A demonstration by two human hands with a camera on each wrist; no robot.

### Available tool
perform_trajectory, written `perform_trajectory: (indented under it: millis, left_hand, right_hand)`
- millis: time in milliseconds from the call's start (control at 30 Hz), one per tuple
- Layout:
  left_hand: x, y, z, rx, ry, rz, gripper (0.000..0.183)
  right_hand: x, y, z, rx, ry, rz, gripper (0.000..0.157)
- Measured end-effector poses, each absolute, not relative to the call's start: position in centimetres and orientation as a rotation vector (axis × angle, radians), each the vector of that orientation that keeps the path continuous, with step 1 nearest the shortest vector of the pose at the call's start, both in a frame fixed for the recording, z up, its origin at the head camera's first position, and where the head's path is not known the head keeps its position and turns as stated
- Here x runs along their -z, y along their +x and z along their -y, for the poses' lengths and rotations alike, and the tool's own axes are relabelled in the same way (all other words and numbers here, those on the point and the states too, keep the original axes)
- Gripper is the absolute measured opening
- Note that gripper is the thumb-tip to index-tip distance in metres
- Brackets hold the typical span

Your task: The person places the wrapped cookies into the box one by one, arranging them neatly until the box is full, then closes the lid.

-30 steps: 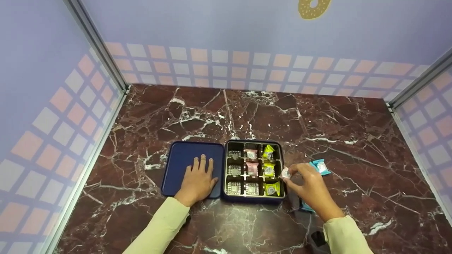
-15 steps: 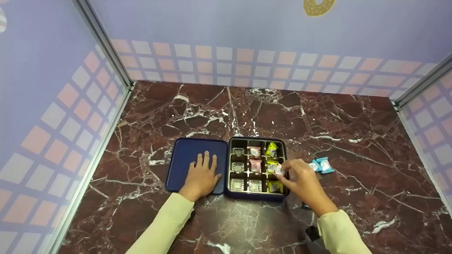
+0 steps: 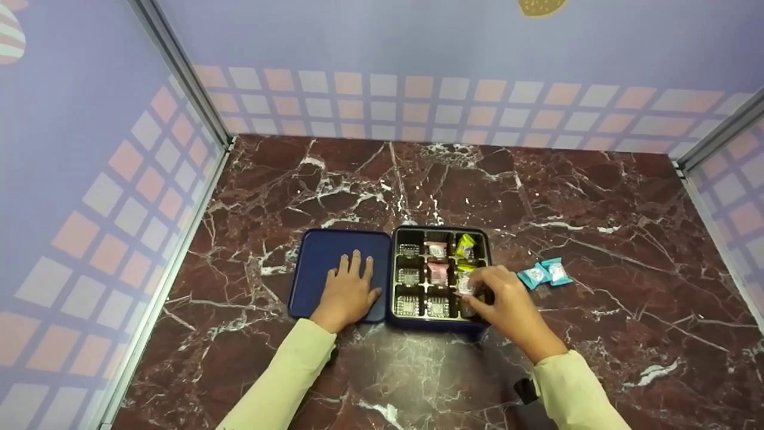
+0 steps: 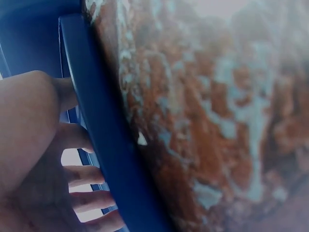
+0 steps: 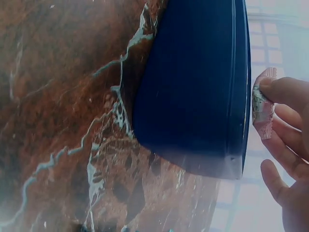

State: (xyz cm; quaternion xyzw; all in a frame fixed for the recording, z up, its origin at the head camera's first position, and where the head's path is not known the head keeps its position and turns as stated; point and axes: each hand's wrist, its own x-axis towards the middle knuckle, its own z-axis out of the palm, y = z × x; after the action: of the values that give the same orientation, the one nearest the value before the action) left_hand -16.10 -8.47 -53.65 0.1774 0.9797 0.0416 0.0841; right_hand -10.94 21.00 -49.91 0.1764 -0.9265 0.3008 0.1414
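Note:
My left hand [image 3: 347, 292] lies flat on the blue lid [image 3: 319, 254], its fingers straight and a little spread. With thumb and fingertips my right hand [image 3: 507, 301] pinches a pink-wrapped candy [image 5: 263, 104], held just above the right column of the blue box [image 3: 436, 324]. The box has a divided plastic tray. Pink candies [image 3: 437, 273] sit in the middle column's back and centre compartments. A yellow-green candy [image 3: 465, 246] is in the back right one, with another partly covered by the held candy. The front right compartment is mostly hidden by my hand.
Two blue-wrapped candies [image 3: 544, 273] lie on the dark red marbled table [image 3: 609, 358] right of the box. The lid stands directly left of the box. Panels with pink and white squares [image 3: 382, 107] border the back and sides.
From beside the box's right edge, my right hand has moved left over the right column with the pink candy. My left hand stays on the lid; the head view has shifted slightly.

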Motion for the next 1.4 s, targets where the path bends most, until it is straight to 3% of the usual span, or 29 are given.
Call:
perform_trajectory:
  millis: [433, 1400]
  left_hand:
    - [53.5, -16.1, 8.3, -0.099, 0.523, -2.924, 0.068]
    - [53.5, -16.0, 8.3, -0.051, 0.538, -2.933, 0.067]
  right_hand:
    - [49.8, -11.3, -19.9, -0.825, 0.660, 2.683, 0.025]
    - [49.3, -10.9, -18.9, -0.820, 0.701, 2.795, 0.027]
